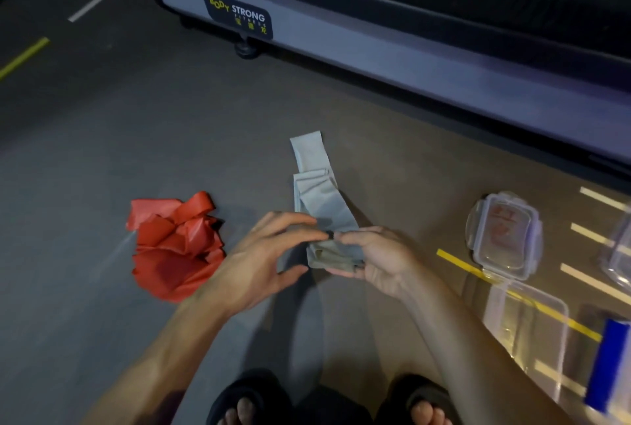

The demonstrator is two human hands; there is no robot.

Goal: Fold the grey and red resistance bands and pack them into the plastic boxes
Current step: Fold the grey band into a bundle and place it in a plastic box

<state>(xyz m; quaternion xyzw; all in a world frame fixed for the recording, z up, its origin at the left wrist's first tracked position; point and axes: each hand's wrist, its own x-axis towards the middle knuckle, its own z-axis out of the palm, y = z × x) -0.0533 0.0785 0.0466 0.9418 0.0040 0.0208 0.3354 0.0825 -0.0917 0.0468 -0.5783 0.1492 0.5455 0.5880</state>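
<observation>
Dark gym floor (102, 138) under us, painted lines running across it, and the base of some fitness machine (375, 49) along the back. We're crouched down, sandalled feet (252, 400) at the bottom of the view.

We've got the grey band (321, 199) mid-fold. Our right hand (379, 260) is curled around the already-folded bundle, clamping the layers so they don't spring apart. Our left hand (259, 254) has fingers spread and fairly straight, fingertips touching the top of the bundle, probably pressing the last fold flat. The loose tail runs away from us on the floor, so there's more to fold, we'd guess.

Red band (177, 247) sits crumpled in a heap just to the left, not folded yet.

Off to the right, an open plastic box (526, 332) and a clip lid (505, 237) lie within easy reach, likely for dropping the bundle straight in. Something blue (607, 363) pokes in at the edge, can't tell what.
</observation>
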